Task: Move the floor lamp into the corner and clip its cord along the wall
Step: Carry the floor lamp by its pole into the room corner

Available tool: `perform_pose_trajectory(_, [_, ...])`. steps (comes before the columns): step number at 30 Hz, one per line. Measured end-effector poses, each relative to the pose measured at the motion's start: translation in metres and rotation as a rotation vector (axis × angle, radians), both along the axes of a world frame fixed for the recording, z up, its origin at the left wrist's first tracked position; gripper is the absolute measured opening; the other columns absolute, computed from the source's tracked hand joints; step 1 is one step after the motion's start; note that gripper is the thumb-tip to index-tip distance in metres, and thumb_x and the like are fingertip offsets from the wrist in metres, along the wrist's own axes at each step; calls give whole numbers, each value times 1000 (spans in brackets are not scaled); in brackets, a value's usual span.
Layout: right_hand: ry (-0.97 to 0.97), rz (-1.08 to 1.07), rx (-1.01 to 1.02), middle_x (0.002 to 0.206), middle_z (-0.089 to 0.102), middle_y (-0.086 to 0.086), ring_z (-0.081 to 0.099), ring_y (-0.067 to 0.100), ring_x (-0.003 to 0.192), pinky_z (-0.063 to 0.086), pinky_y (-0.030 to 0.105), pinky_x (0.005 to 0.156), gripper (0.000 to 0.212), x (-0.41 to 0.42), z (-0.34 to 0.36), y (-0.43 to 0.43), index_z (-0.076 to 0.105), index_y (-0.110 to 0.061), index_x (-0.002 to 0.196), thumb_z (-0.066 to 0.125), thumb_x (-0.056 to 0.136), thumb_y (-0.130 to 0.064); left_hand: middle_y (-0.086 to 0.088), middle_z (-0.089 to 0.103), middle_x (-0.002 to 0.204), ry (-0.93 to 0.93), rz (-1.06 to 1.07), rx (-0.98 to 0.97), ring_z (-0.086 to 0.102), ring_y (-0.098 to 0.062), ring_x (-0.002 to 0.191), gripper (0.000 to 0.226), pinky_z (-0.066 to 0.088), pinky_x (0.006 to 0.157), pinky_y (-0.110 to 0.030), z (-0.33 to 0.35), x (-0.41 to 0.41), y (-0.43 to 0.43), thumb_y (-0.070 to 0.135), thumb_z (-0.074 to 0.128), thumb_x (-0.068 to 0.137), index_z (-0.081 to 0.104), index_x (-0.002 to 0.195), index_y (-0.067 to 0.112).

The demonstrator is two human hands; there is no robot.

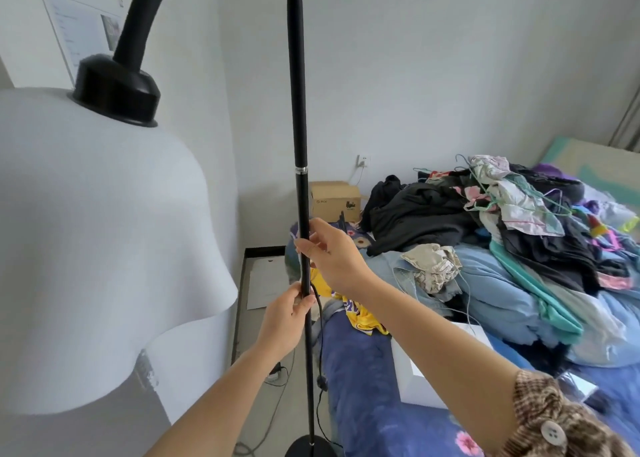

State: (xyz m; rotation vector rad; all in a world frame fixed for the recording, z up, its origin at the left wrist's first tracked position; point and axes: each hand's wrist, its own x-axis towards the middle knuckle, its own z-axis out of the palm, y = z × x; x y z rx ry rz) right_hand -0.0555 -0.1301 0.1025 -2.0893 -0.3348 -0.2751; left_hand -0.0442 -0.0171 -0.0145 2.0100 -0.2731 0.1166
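Observation:
The floor lamp has a thin black pole (300, 193) that runs up the middle of the view and arches over to a large white wavy shade (97, 249) at the left. Its round black base (310, 448) rests on the floor at the bottom edge. My right hand (332, 252) grips the pole at mid height. Just below it, my left hand (285, 318) holds the same pole. A black cord (320, 339) with an inline switch hangs down beside the pole toward the base.
A bed (367, 401) with a blue floral cover and a heap of clothes (512, 235) fills the right side. A cardboard box (334, 200) stands by the far wall under a wall socket (362, 161). The narrow floor strip (263, 387) between wall and bed holds paper and loose cables.

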Motion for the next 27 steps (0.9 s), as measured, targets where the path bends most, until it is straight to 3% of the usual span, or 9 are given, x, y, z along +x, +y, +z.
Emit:
perform_pose_trajectory(2, [-29, -48, 7, 76, 61, -3, 53, 8, 64, 42, 11, 56, 5, -22, 4, 3, 55, -20, 94, 55, 95, -24, 13, 64, 89, -18, -50, 21, 58, 4, 81, 10, 43, 65, -4, 5, -16, 4, 27, 51, 95, 59, 101, 26])
perform_pose_trajectory(3, [-37, -74, 5, 73, 59, -6, 52, 7, 62, 40, 9, 55, 5, -32, 6, 4, 54, -21, 92, 55, 95, -25, 14, 64, 89, -26, -78, 26, 58, 5, 81, 8, 43, 66, -4, 7, -23, 6, 27, 51, 95, 58, 99, 28])
perform_pose_trajectory(8, [-78, -219, 6, 85, 70, 13, 61, 27, 76, 50, 39, 71, 18, -94, 27, 14, 59, -9, 95, 56, 94, -27, 14, 67, 88, -37, -274, -13, 61, 3, 83, 9, 44, 72, -7, 27, -66, 18, 24, 52, 95, 60, 94, 27])
perform_pose_trajectory(11, [-111, -282, 26, 70, 63, 2, 49, 4, 54, 40, 17, 53, 16, -135, 36, 18, 58, -10, 89, 56, 94, -25, 3, 69, 84, -53, -370, -40, 63, -16, 78, 9, 48, 72, -16, 36, -93, 21, 21, 52, 95, 61, 92, 22])
perform_pose_trajectory(13, [-109, -347, 34, 63, 55, -6, 45, -2, 46, 35, 10, 48, 12, -164, 40, 18, 56, -18, 83, 56, 94, -24, -8, 69, 82, -67, -440, -13, 62, -26, 73, 9, 50, 74, -34, 37, -113, 19, 22, 53, 94, 61, 92, 18])
perform_pose_trajectory(18, [-35, -482, 36, 79, 66, 17, 44, 6, 55, 36, 22, 56, 13, -231, 40, 9, 57, -14, 90, 55, 95, -26, 10, 65, 74, -59, -588, -7, 65, -15, 71, 6, 52, 77, -40, 31, -163, 3, 20, 55, 93, 61, 92, 21])
perform_pose_trajectory(20, [-25, -553, 42, 85, 68, 20, 45, 11, 57, 37, 25, 57, 14, -258, 39, 0, 58, -12, 92, 55, 95, -26, 10, 66, 75, -44, -665, -14, 65, -15, 74, 7, 53, 81, -43, 30, -186, -9, 19, 55, 93, 62, 93, 21])
perform_pose_trajectory(23, [-28, -640, 63, 72, 63, 7, 46, 1, 48, 37, 18, 51, 16, -299, 37, -18, 60, -10, 94, 57, 94, -25, 9, 67, 76, -80, -744, -4, 64, -12, 74, 7, 52, 78, -41, 29, -221, -31, 19, 54, 94, 61, 95, 16])
perform_pose_trajectory(27, [-25, -770, 55, 87, 68, 27, 43, 14, 55, 36, 31, 58, 12, -354, 31, -51, 56, -18, 83, 58, 93, -24, 0, 68, 78, -105, -862, 12, 63, -20, 75, 8, 50, 76, -40, 28, -274, -68, 16, 53, 94, 60, 93, 15])
